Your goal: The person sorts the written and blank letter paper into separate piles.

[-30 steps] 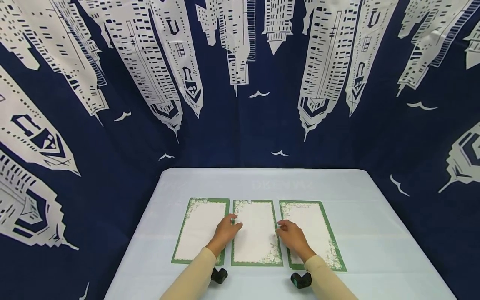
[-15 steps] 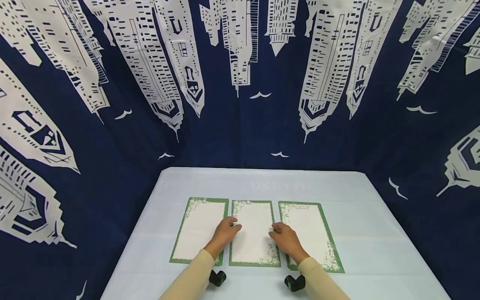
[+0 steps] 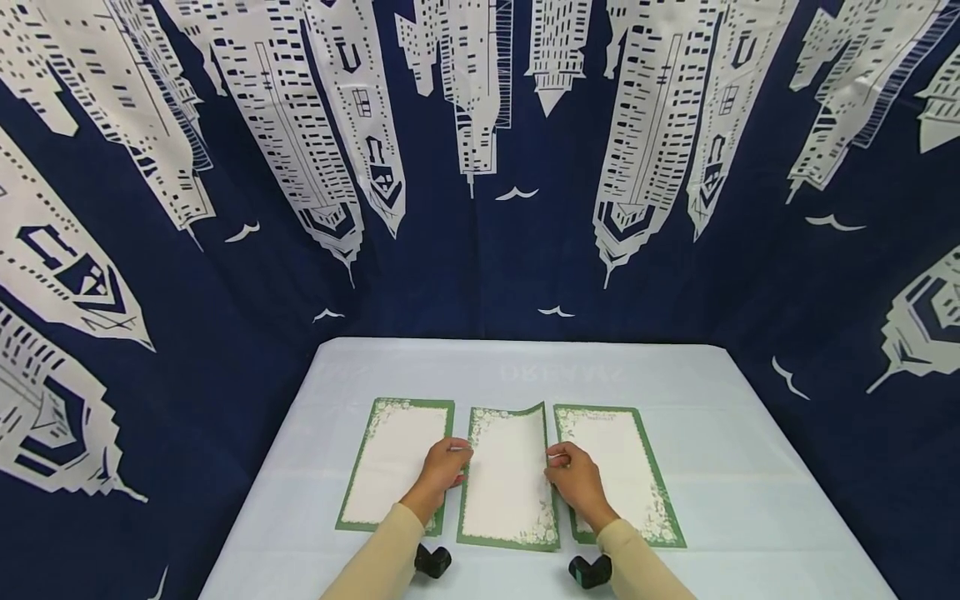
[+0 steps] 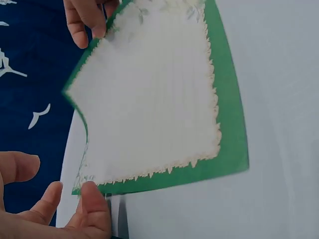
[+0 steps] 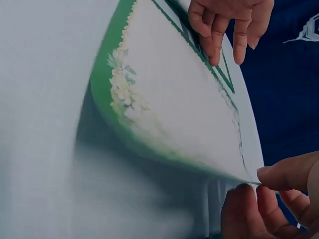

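Note:
The middle sheet of paper [image 3: 506, 479], white with a green border and printed flowers, is raised and bent between both hands. My right hand [image 3: 576, 482] pinches its right edge; thumb and fingertips meet at that edge in the right wrist view. At the opposite edge my left hand [image 3: 441, 468] holds the sheet, with a fingertip [image 4: 94, 194] over the border in the left wrist view. The sheet's far right corner curls upward. Similar bordered sheets lie flat on either side, a left sheet [image 3: 397, 462] and a right sheet [image 3: 617, 467], each partly covered by a hand.
A white cloth-covered table [image 3: 750, 500] carries the sheets. Behind and around it hangs a navy curtain [image 3: 480, 267] printed with white buildings and birds. Black devices sit at the left wrist [image 3: 432, 562] and right wrist [image 3: 591, 572]. Sheet edges near the two side ones look doubled.
My right hand moved left to the middle sheet's right edge and pinched it. My left hand closed on the left edge. That sheet, flat before, is now lifted, curved and slightly nearer.

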### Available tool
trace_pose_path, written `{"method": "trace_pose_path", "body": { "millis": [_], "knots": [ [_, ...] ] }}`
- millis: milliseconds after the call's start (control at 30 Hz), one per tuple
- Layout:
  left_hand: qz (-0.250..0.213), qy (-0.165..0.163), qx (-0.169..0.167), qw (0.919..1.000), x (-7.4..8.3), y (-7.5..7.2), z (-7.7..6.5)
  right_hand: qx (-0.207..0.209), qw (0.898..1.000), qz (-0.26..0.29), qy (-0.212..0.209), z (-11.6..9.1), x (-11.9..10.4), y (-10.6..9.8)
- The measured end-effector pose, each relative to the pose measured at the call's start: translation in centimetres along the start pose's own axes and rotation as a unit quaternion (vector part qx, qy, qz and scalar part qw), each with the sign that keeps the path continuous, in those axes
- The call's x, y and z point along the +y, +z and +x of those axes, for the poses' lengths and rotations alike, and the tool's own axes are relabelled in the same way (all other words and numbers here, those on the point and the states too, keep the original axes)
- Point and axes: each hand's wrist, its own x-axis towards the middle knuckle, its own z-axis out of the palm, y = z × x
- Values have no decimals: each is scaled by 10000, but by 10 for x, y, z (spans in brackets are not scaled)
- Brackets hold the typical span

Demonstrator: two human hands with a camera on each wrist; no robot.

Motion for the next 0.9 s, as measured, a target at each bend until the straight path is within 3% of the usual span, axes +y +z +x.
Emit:
{"method": "trace_pose_path", "body": {
  "millis": [267,500,700,900],
  "knots": [
    [-163,33,100,9998,-1,-4,-2,-201,9948,983,152,2,-5,-2],
    [-625,150,146,9978,3,-12,-4,-361,9867,1579,136,9,-12,-2],
    [216,698,641,9953,11,-33,-10,-466,9838,1724,129,16,-26,11],
    [774,879,1058,9875,10,-74,-5,-740,9808,1799,135,22,-52,37]
  ]
}}
